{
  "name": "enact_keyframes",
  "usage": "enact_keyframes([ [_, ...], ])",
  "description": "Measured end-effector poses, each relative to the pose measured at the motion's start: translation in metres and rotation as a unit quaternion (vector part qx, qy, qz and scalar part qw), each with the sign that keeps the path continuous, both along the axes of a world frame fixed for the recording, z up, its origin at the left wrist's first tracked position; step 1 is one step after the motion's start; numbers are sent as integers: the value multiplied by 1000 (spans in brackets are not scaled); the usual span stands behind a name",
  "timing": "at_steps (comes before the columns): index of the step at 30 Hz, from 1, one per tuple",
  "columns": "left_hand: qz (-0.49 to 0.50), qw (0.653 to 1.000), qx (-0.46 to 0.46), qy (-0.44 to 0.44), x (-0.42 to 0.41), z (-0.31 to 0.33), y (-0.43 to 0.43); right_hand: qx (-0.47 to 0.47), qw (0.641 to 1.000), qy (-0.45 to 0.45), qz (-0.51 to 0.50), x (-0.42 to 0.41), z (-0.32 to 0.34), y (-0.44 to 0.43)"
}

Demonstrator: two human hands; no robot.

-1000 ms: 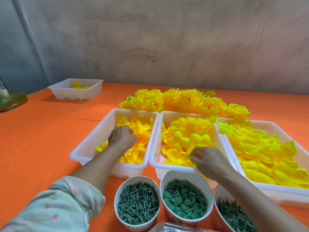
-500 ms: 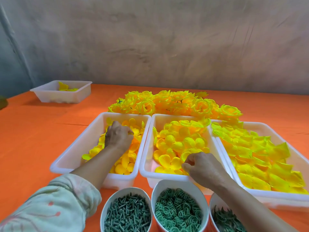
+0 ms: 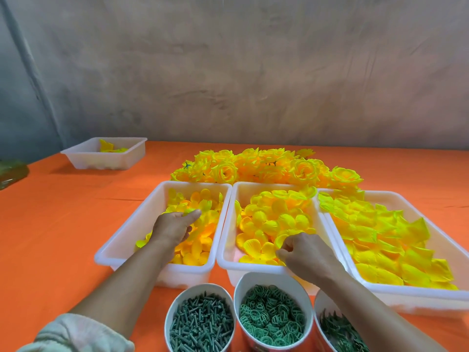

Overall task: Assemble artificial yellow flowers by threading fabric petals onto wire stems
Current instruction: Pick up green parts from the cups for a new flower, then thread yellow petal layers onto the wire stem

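Surface: the worktop (image 3: 63, 224) is covered edge to edge in an orange cloth with faint creases. Behind it stands a bare grey wall (image 3: 253, 72), mottled and streaked.

Three white trays sit side by side, touching, at the near centre.
- The left tray (image 3: 142, 219) holds small petals (image 3: 203, 232).
- The middle tray (image 3: 226, 237) holds rounded petals (image 3: 269, 219).
- The right tray (image 3: 418, 214) holds pointed petals (image 3: 380, 240).

A pile of finished yellow flowers (image 3: 266, 166) lies just behind the trays. A fourth tray (image 3: 119, 158), well apart at the far left, holds a few yellow pieces. A green object (image 3: 11, 174) at the left edge is too blurred to identify.

Three round cups stand at the near edge.
- One holds dark green pegs (image 3: 201, 323).
- One holds green rings (image 3: 272, 318).
- One, partly hidden by the right forearm, holds green pieces (image 3: 337, 331).

Left hand (image 3: 175, 227): inside the left tray. The grip is narrow, with thumb and curled fingers closed on small petals.

Right hand (image 3: 304, 255): at the near end of the middle tray, knuckles up. The fingers are curled down among the rounded petals. Whether the grip holds one cannot be told.

No wire stem can be made out.
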State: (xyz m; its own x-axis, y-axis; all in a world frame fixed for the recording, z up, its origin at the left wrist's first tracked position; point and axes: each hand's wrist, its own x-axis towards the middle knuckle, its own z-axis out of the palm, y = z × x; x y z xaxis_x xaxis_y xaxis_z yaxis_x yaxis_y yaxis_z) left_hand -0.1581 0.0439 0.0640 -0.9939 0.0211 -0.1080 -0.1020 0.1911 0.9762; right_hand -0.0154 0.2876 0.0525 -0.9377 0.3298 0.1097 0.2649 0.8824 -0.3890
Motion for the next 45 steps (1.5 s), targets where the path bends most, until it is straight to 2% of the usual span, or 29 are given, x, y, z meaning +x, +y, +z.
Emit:
enact_keyframes([
  [8,16,997,75,-26,6,1,-6,14,1000,1,-6,2,3,-2],
  [12,10,993,114,-8,12,-4,-12,25,1000,7,-10,3,5,-3],
  [17,9,993,115,38,28,1,-13,24,1000,10,-14,3,5,-3],
  [22,-97,978,183,1,64,27,-8,-11,1000,17,-9,7,7,-5],
  [26,-181,951,250,-30,93,50,-9,-101,991,86,-4,15,30,-11],
  [28,-206,944,255,-34,107,58,-9,-229,963,141,15,23,51,-21],
  [30,-226,939,256,-37,120,62,-7,-440,883,153,58,37,71,-39],
  [31,-238,936,255,-37,127,63,-6,-512,843,138,83,45,78,-47],
  [32,-249,934,254,-37,134,63,-4,-551,819,123,106,52,83,-56],
  [34,-266,933,242,-31,146,62,-1,-575,798,125,131,65,87,-71],
  [39,-305,931,201,-10,167,59,2,-581,787,193,80,87,86,-84],
  [43,-336,921,199,-15,178,52,-7,-622,758,184,61,103,88,-74],
  [45,-379,911,161,-13,184,47,-13,-646,741,163,81,114,91,-70],
])
